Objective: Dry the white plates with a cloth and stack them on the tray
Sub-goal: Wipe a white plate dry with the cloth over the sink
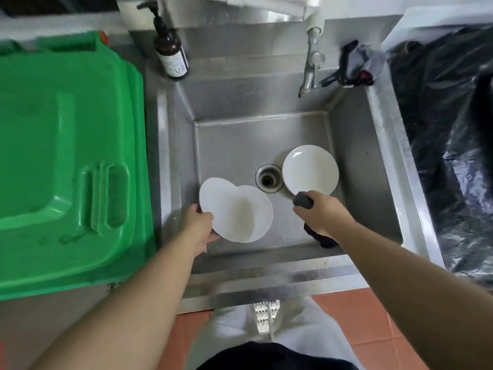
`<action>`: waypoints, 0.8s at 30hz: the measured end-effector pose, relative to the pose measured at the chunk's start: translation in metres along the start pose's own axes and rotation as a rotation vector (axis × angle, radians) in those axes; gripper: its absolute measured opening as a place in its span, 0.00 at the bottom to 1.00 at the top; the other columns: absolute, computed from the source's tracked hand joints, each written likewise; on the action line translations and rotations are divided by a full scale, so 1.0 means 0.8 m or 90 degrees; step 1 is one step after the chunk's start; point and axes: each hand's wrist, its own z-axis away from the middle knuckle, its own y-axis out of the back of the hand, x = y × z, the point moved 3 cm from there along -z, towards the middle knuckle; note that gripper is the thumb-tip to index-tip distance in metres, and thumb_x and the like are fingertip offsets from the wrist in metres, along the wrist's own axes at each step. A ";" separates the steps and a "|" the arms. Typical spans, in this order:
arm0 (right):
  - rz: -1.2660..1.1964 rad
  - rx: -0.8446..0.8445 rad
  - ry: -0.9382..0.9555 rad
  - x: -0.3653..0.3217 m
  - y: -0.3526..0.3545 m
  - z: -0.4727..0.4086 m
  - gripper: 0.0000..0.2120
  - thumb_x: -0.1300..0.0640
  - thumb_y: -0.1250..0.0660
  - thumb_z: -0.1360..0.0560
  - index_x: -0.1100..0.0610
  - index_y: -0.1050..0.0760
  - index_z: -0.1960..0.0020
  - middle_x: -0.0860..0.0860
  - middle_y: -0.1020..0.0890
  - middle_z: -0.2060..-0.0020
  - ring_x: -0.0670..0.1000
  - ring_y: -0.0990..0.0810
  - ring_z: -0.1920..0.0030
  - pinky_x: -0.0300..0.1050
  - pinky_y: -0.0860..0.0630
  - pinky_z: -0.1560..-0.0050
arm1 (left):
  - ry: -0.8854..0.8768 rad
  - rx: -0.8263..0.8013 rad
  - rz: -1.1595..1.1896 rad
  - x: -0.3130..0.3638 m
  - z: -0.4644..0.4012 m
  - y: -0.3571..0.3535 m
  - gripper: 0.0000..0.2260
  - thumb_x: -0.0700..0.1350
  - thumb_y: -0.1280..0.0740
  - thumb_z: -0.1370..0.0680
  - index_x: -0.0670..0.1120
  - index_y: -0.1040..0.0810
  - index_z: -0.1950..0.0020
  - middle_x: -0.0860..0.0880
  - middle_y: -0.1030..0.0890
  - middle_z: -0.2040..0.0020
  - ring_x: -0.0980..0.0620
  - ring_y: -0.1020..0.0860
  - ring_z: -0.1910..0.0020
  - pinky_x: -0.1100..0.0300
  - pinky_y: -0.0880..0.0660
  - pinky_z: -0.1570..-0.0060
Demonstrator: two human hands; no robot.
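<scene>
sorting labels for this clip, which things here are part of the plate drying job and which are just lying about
Part of the job:
two overlapping white plates, gripped by the left hand
third white plate in the sink
dark cloth, gripped by the right hand

Just lying about:
green bin lid
brown pump bottle
tap
black bag
</scene>
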 end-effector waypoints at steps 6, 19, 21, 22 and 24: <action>-0.259 0.019 -0.073 -0.034 0.074 0.059 0.18 0.41 0.28 0.24 0.45 0.29 0.39 0.46 0.22 0.55 0.47 0.24 0.56 0.46 0.28 0.59 | -0.088 -0.065 0.103 0.058 0.088 0.019 0.27 0.31 0.37 0.18 0.53 0.34 0.22 0.47 0.25 0.31 0.36 0.18 0.43 0.47 0.15 0.63; -0.773 -0.004 0.095 -0.116 0.274 0.141 0.04 0.51 0.26 0.22 0.48 0.17 0.47 0.52 0.11 0.60 0.55 0.11 0.63 0.54 0.14 0.62 | -0.363 -0.138 0.275 0.192 0.295 -0.016 0.23 0.29 0.37 0.19 0.51 0.26 0.30 0.47 0.20 0.35 0.39 0.17 0.41 0.47 0.14 0.54; -0.698 0.043 0.200 -0.129 0.303 0.157 0.05 0.48 0.26 0.22 0.37 0.17 0.49 0.46 0.12 0.57 0.49 0.11 0.59 0.50 0.13 0.61 | -0.396 -0.140 0.275 0.205 0.325 -0.027 0.23 0.30 0.37 0.18 0.49 0.25 0.28 0.46 0.19 0.35 0.39 0.17 0.41 0.49 0.15 0.55; -0.605 0.088 0.261 -0.135 0.318 0.166 0.06 0.45 0.27 0.22 0.33 0.18 0.48 0.44 0.13 0.56 0.47 0.12 0.58 0.44 0.15 0.62 | -0.416 -0.141 0.275 0.211 0.339 -0.034 0.22 0.30 0.37 0.18 0.50 0.24 0.29 0.46 0.18 0.36 0.40 0.16 0.42 0.50 0.15 0.56; -0.400 0.195 0.394 -0.148 0.345 0.182 0.09 0.42 0.30 0.22 0.33 0.22 0.42 0.42 0.16 0.51 0.47 0.15 0.54 0.45 0.17 0.56 | -0.460 -0.148 0.282 0.220 0.368 -0.047 0.22 0.29 0.38 0.18 0.52 0.22 0.32 0.48 0.15 0.40 0.42 0.15 0.45 0.50 0.16 0.57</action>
